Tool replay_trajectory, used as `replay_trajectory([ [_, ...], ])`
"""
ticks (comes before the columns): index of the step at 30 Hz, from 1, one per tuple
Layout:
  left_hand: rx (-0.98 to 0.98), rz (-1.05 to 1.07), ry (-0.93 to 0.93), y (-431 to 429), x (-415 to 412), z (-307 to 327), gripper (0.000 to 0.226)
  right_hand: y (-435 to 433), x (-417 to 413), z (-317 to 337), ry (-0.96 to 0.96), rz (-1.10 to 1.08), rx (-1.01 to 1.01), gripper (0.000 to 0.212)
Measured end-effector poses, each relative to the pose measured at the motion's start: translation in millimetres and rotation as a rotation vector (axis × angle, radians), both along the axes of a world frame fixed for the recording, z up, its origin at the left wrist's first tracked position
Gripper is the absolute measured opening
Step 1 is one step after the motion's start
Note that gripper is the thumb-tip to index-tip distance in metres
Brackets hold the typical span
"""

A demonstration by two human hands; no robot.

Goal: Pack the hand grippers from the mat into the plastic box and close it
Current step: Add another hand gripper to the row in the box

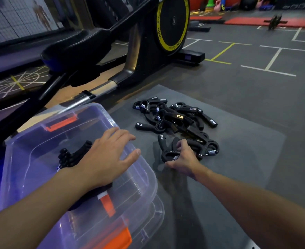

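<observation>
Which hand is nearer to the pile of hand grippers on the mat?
Right. The right hand grips one hand gripper at the near edge of the pile; the left hand is spread open over the plastic box, apart from the pile.

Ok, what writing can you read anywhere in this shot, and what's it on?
"MBH": on the yellow ring of the flywheel, printed at least twice.
Script word beside each "MBH": too blurred to read.
Small labels on the grippers: too small to read.
Poster on the wall: no legible text.
</observation>
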State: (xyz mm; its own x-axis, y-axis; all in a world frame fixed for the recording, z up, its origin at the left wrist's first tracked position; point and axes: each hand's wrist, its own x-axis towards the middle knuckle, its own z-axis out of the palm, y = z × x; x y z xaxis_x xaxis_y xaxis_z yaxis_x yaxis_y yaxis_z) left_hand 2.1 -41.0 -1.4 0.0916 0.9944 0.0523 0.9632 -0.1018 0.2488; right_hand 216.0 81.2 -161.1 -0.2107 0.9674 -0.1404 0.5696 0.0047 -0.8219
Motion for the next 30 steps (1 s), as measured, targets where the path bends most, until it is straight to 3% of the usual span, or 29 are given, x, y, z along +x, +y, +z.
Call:
replay_trajectory([
  [3,0.021,-0.009,-0.027,-4.8,-0.9,8.1,0.066,-0.3,-5.7,31.4,0.137,-0.01,0.04,0.071],
  [8,0.126,-0.031,-0.037,-14.6,-4.8,26.6,0.039,-6.7,-13.4,104.7,0.223,0.039,0.141,0.067],
  [14,0.305,-0.066,-0.021,-30.0,-15.8,54.6,0.062,-40.7,-40.2,186.4,0.315,0.154,0.227,0.064],
  [18,0.442,-0.083,-0.016,-45.4,-24.1,75.7,0.062,-73.5,-55.3,230.1,0.37,0.294,0.227,0.058],
  [25,0.637,-0.125,0.06,-81.4,-41.4,112.5,0.034,-115.1,-68.6,267.9,0.335,0.452,0.26,0.059],
  [30,0.608,-0.184,0.02,-105.6,-53.0,116.6,0.024,-129.9,-76.6,269.3,0.384,0.546,0.191,0.053],
])
